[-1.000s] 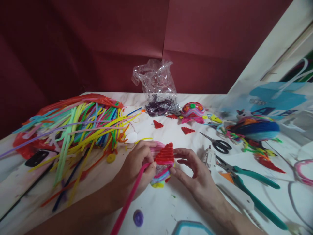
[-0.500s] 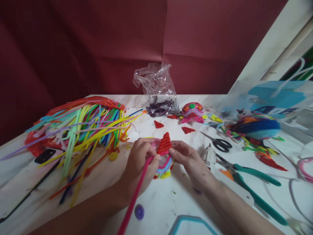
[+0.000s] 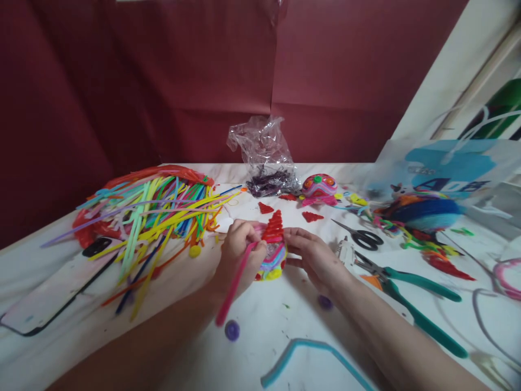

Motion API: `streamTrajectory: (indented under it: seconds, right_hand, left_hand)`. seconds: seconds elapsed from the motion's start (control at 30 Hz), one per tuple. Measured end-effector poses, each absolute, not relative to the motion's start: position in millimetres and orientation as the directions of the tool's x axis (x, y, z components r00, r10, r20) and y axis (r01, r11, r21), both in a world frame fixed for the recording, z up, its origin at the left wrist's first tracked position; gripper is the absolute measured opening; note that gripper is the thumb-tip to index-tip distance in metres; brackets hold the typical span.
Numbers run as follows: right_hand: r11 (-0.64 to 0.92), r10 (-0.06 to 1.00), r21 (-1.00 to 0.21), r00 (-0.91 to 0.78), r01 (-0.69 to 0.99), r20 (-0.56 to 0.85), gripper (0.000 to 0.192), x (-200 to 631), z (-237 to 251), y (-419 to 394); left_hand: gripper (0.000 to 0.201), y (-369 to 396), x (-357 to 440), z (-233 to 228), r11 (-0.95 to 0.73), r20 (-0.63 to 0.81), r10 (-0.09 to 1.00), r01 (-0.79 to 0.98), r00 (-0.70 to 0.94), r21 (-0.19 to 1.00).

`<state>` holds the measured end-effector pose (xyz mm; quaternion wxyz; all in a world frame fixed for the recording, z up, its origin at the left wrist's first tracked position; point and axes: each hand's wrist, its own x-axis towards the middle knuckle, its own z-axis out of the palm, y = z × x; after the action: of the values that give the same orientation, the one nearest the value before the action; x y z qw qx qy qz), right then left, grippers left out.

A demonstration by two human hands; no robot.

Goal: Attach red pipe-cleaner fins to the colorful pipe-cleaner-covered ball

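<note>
Now I see left grip point(image 3: 240, 244) pinching pink pipe cleaner point(image 3: 234, 285); right grip point(image 3: 311, 255) clasping the craft piece point(image 3: 273, 252).

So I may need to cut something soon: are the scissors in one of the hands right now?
No, the scissors lie on the table to the right, apart from both hands, which hold the red piece.

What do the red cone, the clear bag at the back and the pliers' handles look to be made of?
The red cone, pinched between left hand and right hand, looks like coiled fuzzy pipe cleaner: ribbed, matte. The clear bag seems thin plastic film: crinkled, glossy, see-through. The pliers' handles look like smooth teal plastic or rubber sleeves; which one is unclear.
</note>
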<state>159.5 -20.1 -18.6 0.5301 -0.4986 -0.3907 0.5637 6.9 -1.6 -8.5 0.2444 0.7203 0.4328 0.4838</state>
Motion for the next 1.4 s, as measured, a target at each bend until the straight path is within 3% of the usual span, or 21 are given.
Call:
streamTrajectory:
  seconds: [0.17,0.5,0.83,0.93,1.07,1.2,1.4]
  right_hand:
    - [-0.147,0.988,-0.968,0.011,-0.203,-0.153,0.024,150,-21,-22]
    - [-0.175,0.98,-0.984,-0.084,0.045,-0.178,0.016,160,-5,-8]
    - [-0.061,0.966,-0.964,-0.227,0.261,-0.123,0.017,157,14,-14]
    - [-0.041,0.962,-0.949,-0.243,0.313,-0.122,0.019,151,17,-17]
    - [-0.004,0.956,-0.927,-0.271,0.375,-0.114,0.019,141,23,-21]
    - [0.014,0.952,-0.91,-0.283,0.415,-0.114,0.02,131,26,-20]
    - [0.043,0.954,-0.942,-0.293,0.332,-0.06,0.023,124,16,-21]
  left_hand:
    - [0.016,-1,8,-12,-0.507,0.5,0.858,0.365,0.12,0.781]
    - [0.013,-21,16,-24,-0.47,0.495,0.868,0.283,-0.023,0.836]
    - [0.005,-34,-23,-29,-0.439,0.422,0.892,0.088,0.159,0.894]
    - [0.014,-26,-37,-19,-0.379,0.366,0.916,0.051,0.164,0.924]
    - [0.032,-18,-43,-7,-0.335,0.29,0.888,0.073,0.357,0.939]
    - [0.028,-15,-45,-6,-0.315,0.207,0.837,0.137,0.506,0.939]
    - [0.031,-25,-43,-13,-0.262,0.188,0.886,0.124,0.424,0.957]
